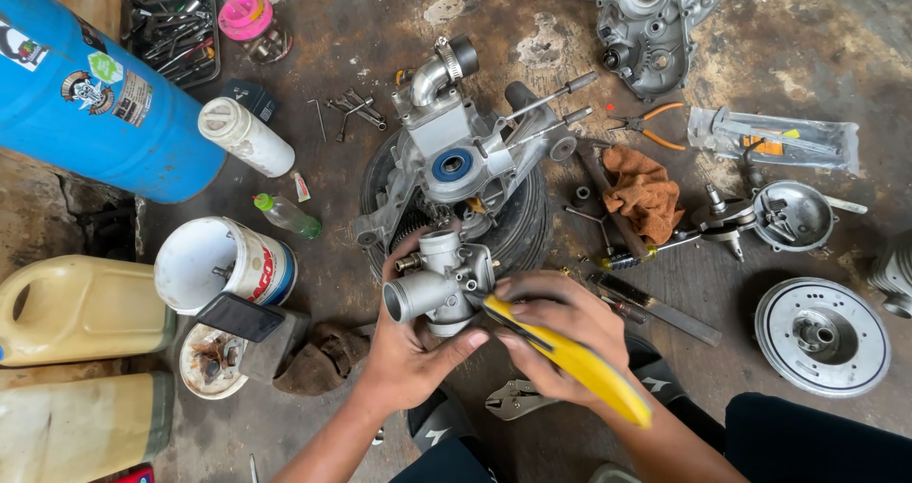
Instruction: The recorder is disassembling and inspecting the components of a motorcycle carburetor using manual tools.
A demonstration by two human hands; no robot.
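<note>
My left hand grips a silver metal carburetor from below, its round intake mouth facing left. In my right hand is a screwdriver with a yellow handle; its tip end meets the carburetor's right side. Just beyond the carburetor, an engine crankcase with a blue seal and a curved pipe rests on a black tyre.
A blue cylinder lies at the upper left, yellow jugs at the left, a white tin beside them. An orange rag, orange-handled pliers, a flywheel, engine covers and loose tools litter the concrete floor.
</note>
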